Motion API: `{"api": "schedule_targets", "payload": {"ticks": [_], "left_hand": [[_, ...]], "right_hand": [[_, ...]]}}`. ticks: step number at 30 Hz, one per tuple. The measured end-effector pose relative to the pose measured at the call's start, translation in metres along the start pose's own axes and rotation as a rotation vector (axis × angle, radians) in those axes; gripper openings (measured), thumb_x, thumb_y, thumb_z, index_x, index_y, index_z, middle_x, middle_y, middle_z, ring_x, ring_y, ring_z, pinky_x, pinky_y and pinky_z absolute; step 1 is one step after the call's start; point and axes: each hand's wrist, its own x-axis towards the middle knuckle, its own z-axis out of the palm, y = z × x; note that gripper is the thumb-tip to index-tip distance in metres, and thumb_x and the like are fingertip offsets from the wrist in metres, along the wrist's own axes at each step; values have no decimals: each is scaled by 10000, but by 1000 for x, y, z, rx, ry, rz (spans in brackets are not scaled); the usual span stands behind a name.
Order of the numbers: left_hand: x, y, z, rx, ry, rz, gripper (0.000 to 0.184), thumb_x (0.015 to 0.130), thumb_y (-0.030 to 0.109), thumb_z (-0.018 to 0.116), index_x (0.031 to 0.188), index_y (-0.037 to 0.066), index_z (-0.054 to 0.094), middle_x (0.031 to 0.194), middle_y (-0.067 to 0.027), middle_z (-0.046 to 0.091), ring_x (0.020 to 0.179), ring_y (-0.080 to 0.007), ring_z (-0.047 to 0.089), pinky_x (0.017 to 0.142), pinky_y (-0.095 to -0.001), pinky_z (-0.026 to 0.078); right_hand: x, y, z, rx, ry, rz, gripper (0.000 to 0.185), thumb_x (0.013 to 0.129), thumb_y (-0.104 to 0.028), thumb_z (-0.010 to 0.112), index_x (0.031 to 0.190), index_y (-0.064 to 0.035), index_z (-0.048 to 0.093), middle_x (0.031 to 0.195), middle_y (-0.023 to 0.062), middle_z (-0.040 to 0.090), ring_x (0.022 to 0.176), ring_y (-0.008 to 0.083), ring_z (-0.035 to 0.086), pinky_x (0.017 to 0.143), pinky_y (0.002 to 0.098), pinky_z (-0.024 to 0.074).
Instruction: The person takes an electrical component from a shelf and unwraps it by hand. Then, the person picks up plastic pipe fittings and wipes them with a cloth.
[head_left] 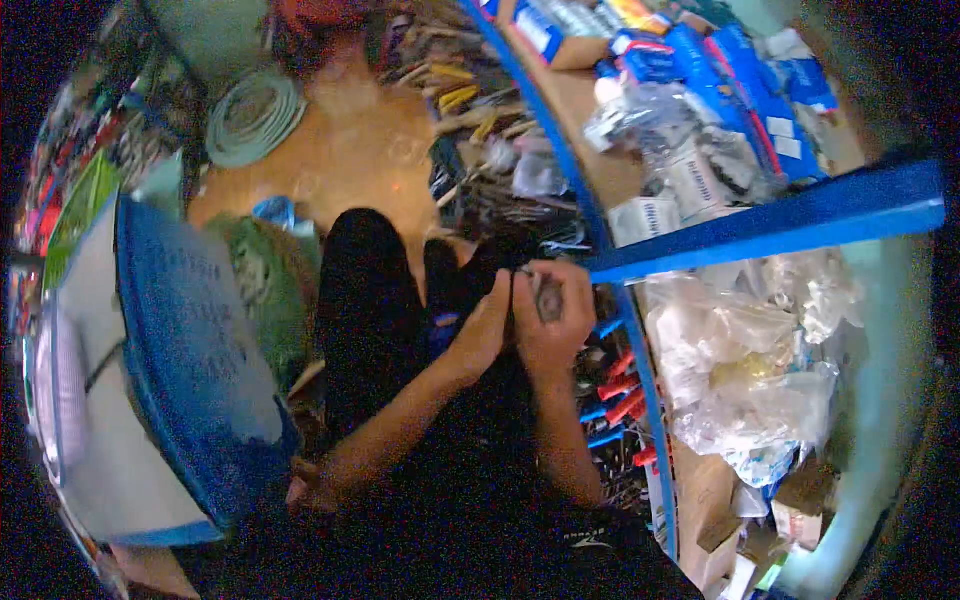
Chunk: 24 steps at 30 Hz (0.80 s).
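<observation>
Above my dark trousers [362, 300], my right hand [555, 315] is curled round a small grey thing [548, 299], its fingers bent in with little gap. My left hand [485, 335] is right beside it, fingers drawn together and pointing toward it; I can't tell how far they part or whether they grip anything. The end of a blue bar [780, 228] comes in just beside my right knuckles, and a long blue shelf edge [545, 110] runs along that side, so I have little room there. On my left there is more space, as far as a big blue-and-white bundle [190, 330]. Past my knees is a bare stretch of brownish floor [350, 135], with a pale green coil [258, 118] at its far left and heaped tools [470, 100] along its right. Blue boxes [700, 75] and clear plastic bags [740, 330] fill the shelving.
</observation>
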Motion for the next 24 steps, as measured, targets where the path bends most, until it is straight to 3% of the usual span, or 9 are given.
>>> {"api": "schedule_targets", "payload": {"ticks": [2,4,6,10,15,17,19,22,24], "left_hand": [[2,-8,-12,81,32,267,544,1111,458,315,1318,20,564,1192,-69,626,1102,-169,554,1005,-328,452],[14,-10,-22,137,59,506,464,1110,400,375,1322,29,555,1158,-71,634,1080,-161,570,950,-339,484],[19,-9,-32,165,69,345,412,1102,358,422,1317,34,556,1183,-69,635,1081,-155,592,940,-329,502],[39,-24,-61,-264,-145,162,356,1069,317,525,1289,39,560,1188,-60,638,1030,-161,615,940,-328,512],[76,-73,-99,-396,-179,83,339,1037,244,591,1305,37,568,1171,-52,659,980,-151,644,879,-307,541],[77,-79,-108,-362,-175,74,331,1029,230,607,1298,39,578,1129,-38,670,930,-123,644,822,-271,542],[75,-86,-116,-295,-145,78,321,1023,224,620,1283,40,589,1088,-24,678,878,-99,643,760,-239,538],[74,-81,-121,-263,-15,98,239,1043,285,573,1146,72,608,1035,-17,653,882,-125,620,770,-265,536],[72,-74,-119,-250,-23,150,241,1048,285,565,1134,67,619,1007,-15,665,856,-115,621,755,-262,540]], "right_hand": [[6,-7,6,-118,-14,-203,326,879,-187,766,1156,-56,654,1073,158,634,995,326,628,870,393,523],[6,-15,7,-152,-36,-112,351,884,-209,764,1171,-55,635,1172,181,592,1037,345,608,894,407,515],[9,-5,4,-308,6,-194,424,913,-208,720,1267,-55,544,1281,186,515,1092,327,582,938,388,494],[-10,40,5,545,122,521,444,943,-123,612,1324,-23,409,1241,143,503,1065,242,541,954,359,465],[-41,65,37,67,-106,114,486,901,-159,693,1318,-39,475,1212,143,571,1056,313,593,963,383,481],[-43,44,44,106,-170,136,508,883,-182,724,1323,-41,514,1192,149,615,1066,348,615,970,404,488],[-44,62,57,79,-52,145,431,880,-193,737,1259,-31,611,1192,164,646,1086,368,627,986,417,489],[-43,62,62,-40,-81,149,346,873,-175,741,1179,-25,677,1175,163,641,1087,366,626,984,419,494],[-44,53,63,-29,-121,-24,339,873,-183,740,1166,-20,685,1178,170,636,1083,372,626,961,416,508]]}}
